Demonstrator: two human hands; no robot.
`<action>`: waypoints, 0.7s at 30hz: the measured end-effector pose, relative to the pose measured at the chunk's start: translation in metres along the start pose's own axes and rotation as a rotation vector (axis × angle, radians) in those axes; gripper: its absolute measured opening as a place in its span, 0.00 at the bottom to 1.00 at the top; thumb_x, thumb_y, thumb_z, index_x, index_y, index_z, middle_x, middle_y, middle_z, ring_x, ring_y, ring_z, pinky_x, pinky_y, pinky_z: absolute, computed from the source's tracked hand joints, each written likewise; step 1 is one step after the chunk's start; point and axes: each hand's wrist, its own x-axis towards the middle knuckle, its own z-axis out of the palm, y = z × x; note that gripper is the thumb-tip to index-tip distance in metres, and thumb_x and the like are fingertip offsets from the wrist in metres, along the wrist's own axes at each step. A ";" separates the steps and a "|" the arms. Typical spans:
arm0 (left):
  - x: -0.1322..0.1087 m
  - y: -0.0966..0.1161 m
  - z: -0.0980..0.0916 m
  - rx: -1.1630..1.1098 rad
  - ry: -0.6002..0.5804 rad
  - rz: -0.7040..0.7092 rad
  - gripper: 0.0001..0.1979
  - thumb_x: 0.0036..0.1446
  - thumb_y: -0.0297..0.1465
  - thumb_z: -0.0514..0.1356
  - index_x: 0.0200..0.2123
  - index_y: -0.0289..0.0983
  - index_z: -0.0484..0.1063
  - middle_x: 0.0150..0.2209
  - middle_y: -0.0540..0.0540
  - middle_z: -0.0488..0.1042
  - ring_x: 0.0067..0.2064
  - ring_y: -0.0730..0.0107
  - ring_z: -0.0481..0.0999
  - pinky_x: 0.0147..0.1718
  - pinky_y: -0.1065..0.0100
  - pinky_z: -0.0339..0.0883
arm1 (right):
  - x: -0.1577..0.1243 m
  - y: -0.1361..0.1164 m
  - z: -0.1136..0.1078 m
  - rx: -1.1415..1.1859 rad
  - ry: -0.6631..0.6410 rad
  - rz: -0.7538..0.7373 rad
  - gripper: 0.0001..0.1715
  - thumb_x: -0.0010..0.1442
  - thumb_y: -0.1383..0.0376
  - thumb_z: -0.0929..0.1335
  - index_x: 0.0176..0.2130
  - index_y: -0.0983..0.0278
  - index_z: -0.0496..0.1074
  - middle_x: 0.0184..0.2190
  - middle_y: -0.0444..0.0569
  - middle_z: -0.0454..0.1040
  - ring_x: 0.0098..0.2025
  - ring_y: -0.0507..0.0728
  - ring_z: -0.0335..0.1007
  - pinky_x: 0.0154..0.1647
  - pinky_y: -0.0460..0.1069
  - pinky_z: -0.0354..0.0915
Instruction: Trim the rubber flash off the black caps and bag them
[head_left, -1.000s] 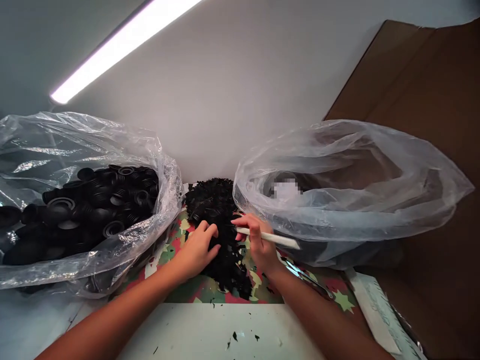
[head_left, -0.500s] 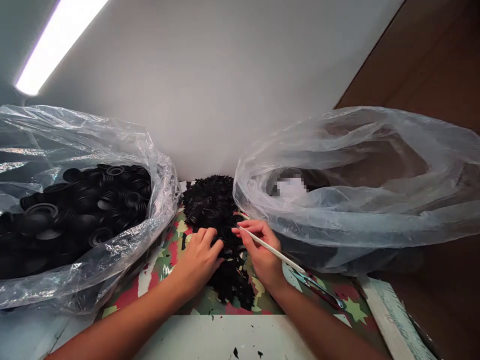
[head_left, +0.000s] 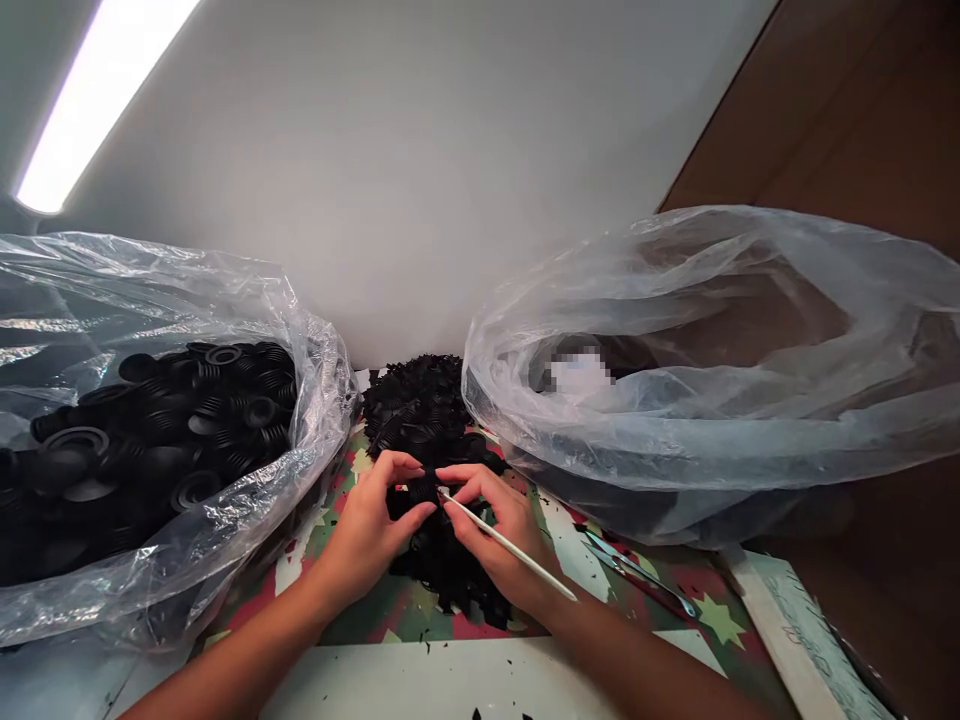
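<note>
My left hand [head_left: 360, 535] is closed round one side of a black ribbed rubber bellows [head_left: 421, 488], thumb below and fingers above. A thin white stick [head_left: 517, 550] lies in my right hand [head_left: 506, 530], its tip by the bellows and its shaft slanting back over the wrist. The fingertips of the right hand also meet the right side of the bellows. Black rubber scraps [head_left: 450, 575] lie under both hands. Just behind is a heap of black scraps and ribbed pieces [head_left: 416, 400].
To the left, a clear plastic bag [head_left: 322, 400] holds many black bellows [head_left: 165, 430]. Another clear bag [head_left: 675, 450] gapes at the right, a blurred white patch within. Scissors [head_left: 637, 572] lie on the patterned cover [head_left: 750, 650], beside a pale board edge [head_left: 780, 620].
My left hand has turned from palm down over the scraps to pinching a bellows. My right hand has come in towards it with the stick, lower and slightly left.
</note>
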 end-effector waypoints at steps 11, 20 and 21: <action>-0.006 0.000 0.004 0.103 0.038 0.069 0.20 0.52 0.25 0.66 0.48 0.44 0.69 0.44 0.46 0.80 0.49 0.56 0.80 0.50 0.53 0.74 | -0.002 0.004 0.000 -0.144 -0.019 -0.095 0.06 0.65 0.68 0.66 0.35 0.58 0.68 0.49 0.49 0.81 0.50 0.59 0.78 0.50 0.53 0.71; -0.008 0.011 0.009 -0.174 0.121 0.009 0.16 0.52 0.25 0.66 0.44 0.42 0.71 0.40 0.48 0.79 0.44 0.62 0.81 0.42 0.63 0.77 | 0.002 0.008 0.009 -0.424 0.007 -0.126 0.12 0.69 0.71 0.59 0.43 0.61 0.70 0.40 0.52 0.80 0.41 0.60 0.76 0.43 0.54 0.67; -0.007 0.014 0.007 -0.234 0.127 -0.012 0.16 0.52 0.26 0.67 0.45 0.42 0.71 0.40 0.48 0.80 0.46 0.62 0.81 0.43 0.63 0.77 | 0.004 0.012 0.006 -0.452 0.011 -0.080 0.11 0.68 0.71 0.59 0.41 0.61 0.69 0.38 0.52 0.79 0.40 0.60 0.76 0.42 0.54 0.67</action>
